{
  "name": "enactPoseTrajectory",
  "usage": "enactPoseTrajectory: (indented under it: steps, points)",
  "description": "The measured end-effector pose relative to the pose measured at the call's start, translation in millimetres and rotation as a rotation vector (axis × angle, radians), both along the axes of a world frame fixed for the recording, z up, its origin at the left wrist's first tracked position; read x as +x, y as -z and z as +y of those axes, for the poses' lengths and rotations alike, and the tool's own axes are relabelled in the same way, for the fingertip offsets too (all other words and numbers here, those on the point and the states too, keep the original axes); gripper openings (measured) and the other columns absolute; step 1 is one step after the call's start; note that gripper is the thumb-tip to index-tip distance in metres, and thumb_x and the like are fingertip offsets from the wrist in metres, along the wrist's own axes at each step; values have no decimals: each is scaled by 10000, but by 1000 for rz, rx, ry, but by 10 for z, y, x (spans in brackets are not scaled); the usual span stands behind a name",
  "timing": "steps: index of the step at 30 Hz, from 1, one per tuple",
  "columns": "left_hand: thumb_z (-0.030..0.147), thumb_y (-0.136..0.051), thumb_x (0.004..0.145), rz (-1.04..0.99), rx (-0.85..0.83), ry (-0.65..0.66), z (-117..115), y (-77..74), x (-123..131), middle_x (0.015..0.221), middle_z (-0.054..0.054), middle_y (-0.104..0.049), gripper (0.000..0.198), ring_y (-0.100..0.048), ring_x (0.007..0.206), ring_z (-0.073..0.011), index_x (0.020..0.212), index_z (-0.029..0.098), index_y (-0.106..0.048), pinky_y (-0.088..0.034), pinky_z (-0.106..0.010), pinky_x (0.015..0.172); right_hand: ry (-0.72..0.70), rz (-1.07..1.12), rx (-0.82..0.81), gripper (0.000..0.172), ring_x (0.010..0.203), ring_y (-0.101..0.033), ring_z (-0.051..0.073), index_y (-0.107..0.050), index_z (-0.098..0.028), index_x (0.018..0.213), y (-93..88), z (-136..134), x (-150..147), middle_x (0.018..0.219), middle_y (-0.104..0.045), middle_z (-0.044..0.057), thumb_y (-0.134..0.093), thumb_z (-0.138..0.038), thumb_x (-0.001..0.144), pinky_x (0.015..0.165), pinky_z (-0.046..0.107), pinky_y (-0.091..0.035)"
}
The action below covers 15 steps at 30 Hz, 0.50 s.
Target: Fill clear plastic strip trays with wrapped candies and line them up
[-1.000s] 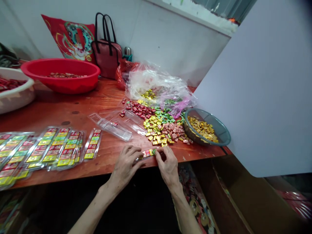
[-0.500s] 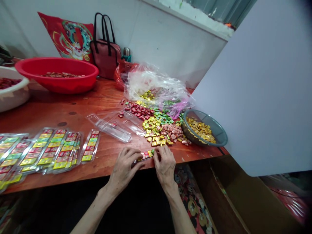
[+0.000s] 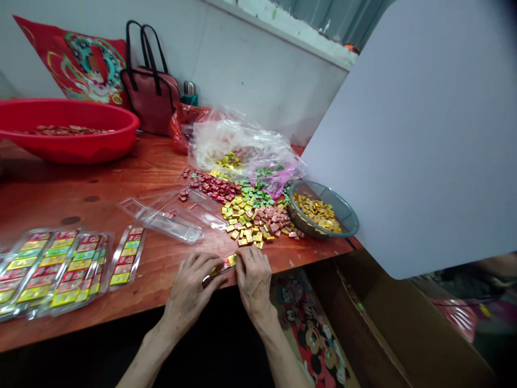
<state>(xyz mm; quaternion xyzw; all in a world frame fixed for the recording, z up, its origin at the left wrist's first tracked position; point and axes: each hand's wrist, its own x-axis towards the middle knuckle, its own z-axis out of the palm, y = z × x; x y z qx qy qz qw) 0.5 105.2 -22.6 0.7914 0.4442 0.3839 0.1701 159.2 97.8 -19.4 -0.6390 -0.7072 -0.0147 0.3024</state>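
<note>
My left hand (image 3: pixel 193 283) is closed round the left end of a narrow clear plastic tray (image 3: pixel 226 264) at the table's front edge. Small coloured wrapped pieces lie in a row in it. My right hand (image 3: pixel 254 277) grips the tray's other end, its fingers curled over and hiding that part. Just beyond the hands lie loose yellow pieces (image 3: pixel 238 213), pinkish pieces (image 3: pixel 272 218), dark red pieces (image 3: pixel 218 187) and green pieces (image 3: pixel 254 194). Left of them, clear plastic trays (image 3: pixel 173 223) overlap. A single filled strip (image 3: pixel 127 256) lies beside a row of filled strips (image 3: pixel 67 264).
A grey-green basket (image 3: pixel 351 229) of gold pieces stands at the table's right end. Behind the loose pieces lies a clear plastic bag (image 3: pixel 226 134). A red basin (image 3: pixel 81 148), a handbag (image 3: pixel 151 105) and a red cushion (image 3: pixel 44 54) are at the back. A pale panel (image 3: pixel 424 134) blocks the right.
The view has swung to the right, so the things on the table sit further left. My right hand now covers more of the tray's right end, where a green piece showed before.
</note>
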Motion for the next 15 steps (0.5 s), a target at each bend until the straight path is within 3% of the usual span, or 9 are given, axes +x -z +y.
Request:
enactPoseTrajectory:
  steps: [5,9,12,15]
  points:
    - [388,-584,887,-8,13,-21,0,4,-6,1011,-59,-674,258,-559,955,-245,1090,236,-635,-463,-379,809,-125,237,-54,186,896,-554,201,-618,-212,972,-87,-98,-44,924,-648,49,-444,-160,933,805,321,-394]
    - [397,-625,860,17,22,-21,4,24,-14,1030,-58,-670,291,-552,977,-255,1103,238,-626,-456,-380,811,-105,446,-57,191,818,-569,165,-628,-206,997,-252,7,348,923,-638,50,-449,-240,942,740,274,-430]
    - [394,-645,848,24,27,-22,5,41,-14,1042,-57,-662,311,-545,990,-255,1112,232,-615,-444,-388,832,67,350,37,234,757,-560,161,-640,-191,1009,-298,236,733,916,-632,59,-450,-309,939,716,276,-425]
    - [381,-643,853,38,25,-24,-2,38,-15,1033,-56,-656,306,-541,977,-249,1116,229,-608,-437,-386,829,136,149,45,265,801,-577,171,-642,-191,1061,-244,478,973,991,-625,79,-457,-333,935,715,275,-413]
